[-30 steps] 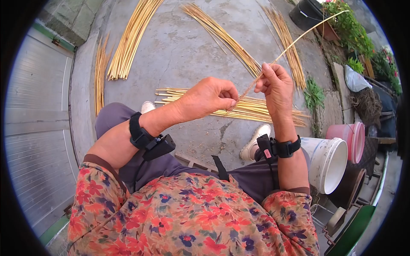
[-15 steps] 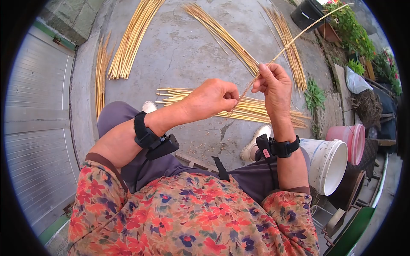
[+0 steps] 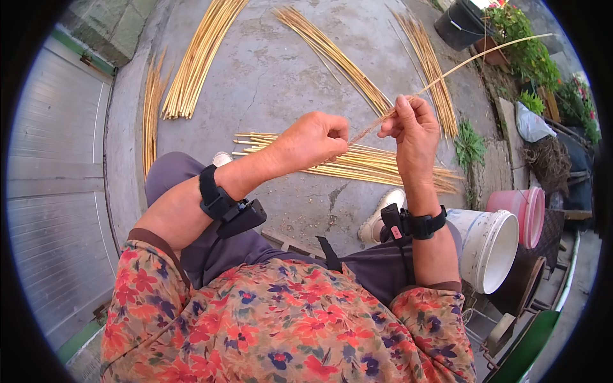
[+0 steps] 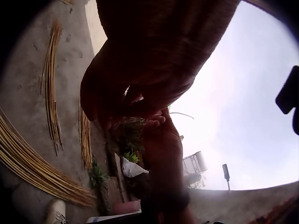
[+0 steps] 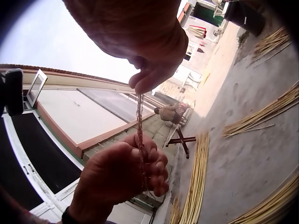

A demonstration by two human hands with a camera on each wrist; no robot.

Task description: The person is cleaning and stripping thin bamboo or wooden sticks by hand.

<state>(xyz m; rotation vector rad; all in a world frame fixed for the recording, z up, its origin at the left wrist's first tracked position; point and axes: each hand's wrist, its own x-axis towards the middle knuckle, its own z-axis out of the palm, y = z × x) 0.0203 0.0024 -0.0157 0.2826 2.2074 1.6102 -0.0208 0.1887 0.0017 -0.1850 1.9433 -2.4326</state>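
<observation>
A long pale plant stalk (image 3: 472, 59) with a thin, feathery seed head (image 3: 367, 131) slants between the two hands in the head view. My right hand (image 3: 414, 137) pinches it between thumb and fingers near the base of the head, and the bare stem arcs away to the upper right. At the other end, my left hand (image 3: 313, 142) has its fingers curled at the wispy tip. The right wrist view has the reddish strands (image 5: 139, 116) running from the right fingertips down across the left hand (image 5: 112, 172). Dark shadow covers the left hand (image 4: 145, 60) in its own wrist view.
A bundle of stalks (image 3: 268, 143) lies on the concrete just beyond the feet. Further bundles (image 3: 201, 60) (image 3: 338, 54) (image 3: 429, 67) spread behind it. White (image 3: 488, 249) and pink (image 3: 527, 214) buckets stand at the right, with potted plants (image 3: 520, 54) farther back. A door (image 3: 57, 172) is at the left.
The left hand has shifted slightly left and up, and the seed head between the hands lies flatter. The stalk's far end has swung down and to the right.
</observation>
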